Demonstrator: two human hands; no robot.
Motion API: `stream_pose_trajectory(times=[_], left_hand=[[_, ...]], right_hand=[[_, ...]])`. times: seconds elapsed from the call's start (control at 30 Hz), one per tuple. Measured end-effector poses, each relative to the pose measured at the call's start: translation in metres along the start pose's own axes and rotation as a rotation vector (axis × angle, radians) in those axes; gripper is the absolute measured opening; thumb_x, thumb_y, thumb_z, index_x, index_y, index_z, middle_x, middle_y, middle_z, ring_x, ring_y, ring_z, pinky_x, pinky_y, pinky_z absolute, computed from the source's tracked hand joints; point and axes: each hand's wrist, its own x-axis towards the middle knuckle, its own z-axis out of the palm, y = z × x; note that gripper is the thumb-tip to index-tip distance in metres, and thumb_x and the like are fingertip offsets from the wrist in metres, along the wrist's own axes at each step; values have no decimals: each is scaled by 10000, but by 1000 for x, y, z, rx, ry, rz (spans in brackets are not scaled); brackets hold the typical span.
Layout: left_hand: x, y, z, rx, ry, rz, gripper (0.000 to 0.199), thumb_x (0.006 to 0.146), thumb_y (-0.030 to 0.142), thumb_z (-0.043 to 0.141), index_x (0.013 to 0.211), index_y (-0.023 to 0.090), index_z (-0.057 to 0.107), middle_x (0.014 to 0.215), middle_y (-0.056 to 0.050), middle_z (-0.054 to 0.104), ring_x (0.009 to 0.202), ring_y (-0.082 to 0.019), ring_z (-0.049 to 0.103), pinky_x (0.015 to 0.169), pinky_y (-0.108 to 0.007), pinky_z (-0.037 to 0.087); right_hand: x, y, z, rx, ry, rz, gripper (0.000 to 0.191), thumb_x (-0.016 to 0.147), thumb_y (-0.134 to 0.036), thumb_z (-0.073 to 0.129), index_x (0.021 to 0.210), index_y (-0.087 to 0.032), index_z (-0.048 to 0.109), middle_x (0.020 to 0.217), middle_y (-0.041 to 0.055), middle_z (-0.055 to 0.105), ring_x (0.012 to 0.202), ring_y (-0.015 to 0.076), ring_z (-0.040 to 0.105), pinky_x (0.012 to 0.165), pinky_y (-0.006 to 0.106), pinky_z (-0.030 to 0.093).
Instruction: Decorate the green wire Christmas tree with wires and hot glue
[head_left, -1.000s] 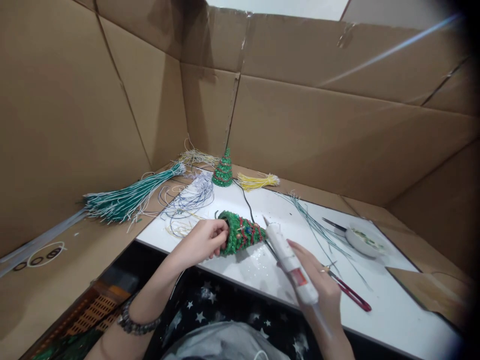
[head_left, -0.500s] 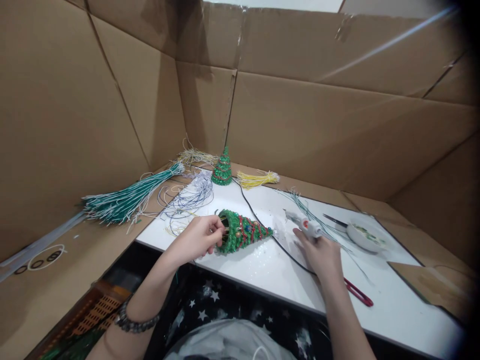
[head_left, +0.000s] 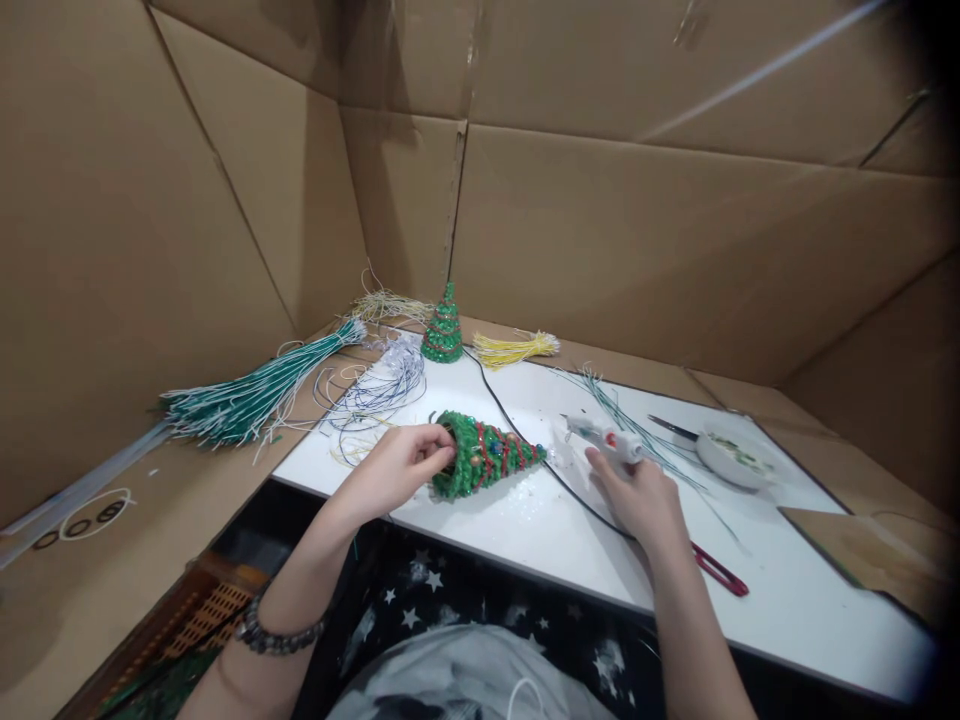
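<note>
A small green tinsel Christmas tree with red trim and coloured beads lies on its side on the white board, its tip to the right. My left hand is at its hollow base, thumb and fingers pinched together with the fingertips inside the opening; what they grip is hidden. To the right, my right hand is wrapped round a white hot glue gun. Its nozzle points left, past the tree's tip and apart from it. A black cord runs across the board behind the tree.
Another small tree stands upright at the back. Bundles of green wires, blue-white wires and yellow wires lie around. On the right are a bowl, a dark-bladed tool and a red-handled tool. Cardboard walls enclose the board.
My left fingertips have moved slightly further into the tree's opening; thin yellowish wires seen there earlier are now covered. The glue gun has shifted slightly. The view has tilted down a little.
</note>
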Motion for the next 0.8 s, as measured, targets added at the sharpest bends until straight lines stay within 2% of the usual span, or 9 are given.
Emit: stream_pose_trajectory(times=[0.07,0.13,0.23,0.3,0.4,0.53,0.6,0.7,0.8], left_hand=[[-1,2,1,-10,7,-15,198,885,314,497,750,187,567,638,39,535,587,-114,437,545,-242,293],[-1,5,4,-19,17,-25,172,874,282,491,734,190,533,627,45,528,578,-112,438,540,-238,294],[-1,7,7,1,50,-17,127,844,228,489,723,195,509,624,51,532,587,-112,454,548,-232,308],[-1,7,8,29,70,-9,113,825,205,488,714,196,504,615,54,525,587,-113,455,549,-232,304],[1,6,10,68,83,2,106,803,186,484,698,195,497,603,55,507,582,-115,449,544,-235,285],[3,6,10,64,80,8,116,785,184,492,671,196,474,593,54,493,576,-116,444,536,-233,272],[3,6,10,51,70,14,122,785,192,497,666,197,466,590,55,486,573,-114,438,533,-230,268],[4,5,10,32,57,18,126,781,193,498,664,198,451,584,57,463,568,-112,417,526,-226,263],[5,3,11,4,40,22,128,776,182,493,663,198,435,581,62,427,566,-105,386,520,-223,253]], right_hand=[[-5,-3,0,119,133,-20,858,793,-692,491,1420,-108,428,1124,205,691,1091,397,623,895,497,462],[-15,-11,-1,201,408,-101,929,837,-690,436,1518,-98,216,1312,236,594,1238,417,529,1004,595,372],[-34,-32,-4,176,819,-308,836,891,-651,407,1525,-146,200,1452,220,476,1406,431,318,1092,697,168],[-42,-49,-7,175,881,-414,779,898,-631,431,1521,-208,231,1471,189,460,1438,428,259,1114,703,118],[-42,-73,-10,350,636,-589,588,935,-545,422,1441,-249,386,1452,150,482,1428,375,328,1137,643,224],[-22,-99,-2,535,-142,-827,488,919,-463,512,1345,-224,492,1408,123,554,1314,287,507,1112,503,376],[-10,-107,9,531,-420,-896,513,892,-441,552,1350,-216,499,1423,124,548,1317,288,506,1114,490,373],[1,-111,26,601,-647,-923,488,882,-388,529,1335,-205,521,1369,117,595,1280,289,540,1087,483,390],[3,-109,37,655,-713,-915,436,877,-366,528,1280,-203,569,1296,92,645,1204,277,586,1058,453,404]])
